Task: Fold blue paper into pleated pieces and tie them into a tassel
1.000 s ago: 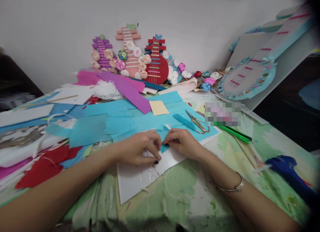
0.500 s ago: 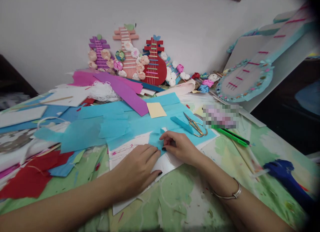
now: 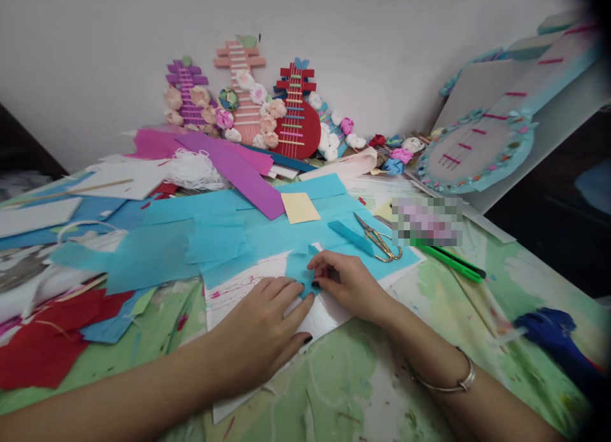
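My left hand (image 3: 262,321) lies flat, fingers stretched out, on a white board (image 3: 329,316) partly covered with blue paper. Thumb and index finger of my right hand (image 3: 351,286) are pinched on a small piece of blue crepe paper (image 3: 300,264), just beyond the left fingertips. The pinched edge itself is mostly hidden by the fingers. To the right of that piece lie a folded blue strip (image 3: 352,237) and gold-handled scissors (image 3: 382,241), their blades pointing away. A cream paper square (image 3: 300,208) rests on the blue paper above my hands.
Decorated pipa-shaped crafts (image 3: 298,124) lean on the back wall. Left are white string (image 3: 193,170), a purple foam strip (image 3: 238,175) and red paper (image 3: 42,340). Right are a green cutter (image 3: 449,261), a blue glue gun (image 3: 548,327) and a large pale-blue pipa (image 3: 472,152).
The view has shifted slightly, so things at the sides sit farther out. My hands keep nearly the same pose, with the right still pinching the blue piece.
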The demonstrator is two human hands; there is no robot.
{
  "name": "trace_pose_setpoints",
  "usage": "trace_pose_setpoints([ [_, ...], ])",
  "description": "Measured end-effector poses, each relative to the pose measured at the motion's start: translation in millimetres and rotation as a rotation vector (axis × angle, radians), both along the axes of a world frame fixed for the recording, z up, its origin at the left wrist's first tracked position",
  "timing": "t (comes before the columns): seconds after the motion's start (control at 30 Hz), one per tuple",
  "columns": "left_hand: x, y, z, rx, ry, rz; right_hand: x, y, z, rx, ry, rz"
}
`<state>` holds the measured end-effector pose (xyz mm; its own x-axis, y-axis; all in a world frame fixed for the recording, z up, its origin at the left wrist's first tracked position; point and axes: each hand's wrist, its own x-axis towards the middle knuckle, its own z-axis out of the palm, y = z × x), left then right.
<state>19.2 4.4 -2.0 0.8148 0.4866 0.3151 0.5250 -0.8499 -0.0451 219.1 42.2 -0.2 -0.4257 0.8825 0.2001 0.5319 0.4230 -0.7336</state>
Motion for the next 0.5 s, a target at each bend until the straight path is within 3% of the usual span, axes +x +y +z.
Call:
trace_pose_setpoints([
  [0.5,-2.2,2.7,-1.1,-0.072,-0.046,-0.020,0.6,1.0,-0.9,-0.035,0.027,-0.016],
])
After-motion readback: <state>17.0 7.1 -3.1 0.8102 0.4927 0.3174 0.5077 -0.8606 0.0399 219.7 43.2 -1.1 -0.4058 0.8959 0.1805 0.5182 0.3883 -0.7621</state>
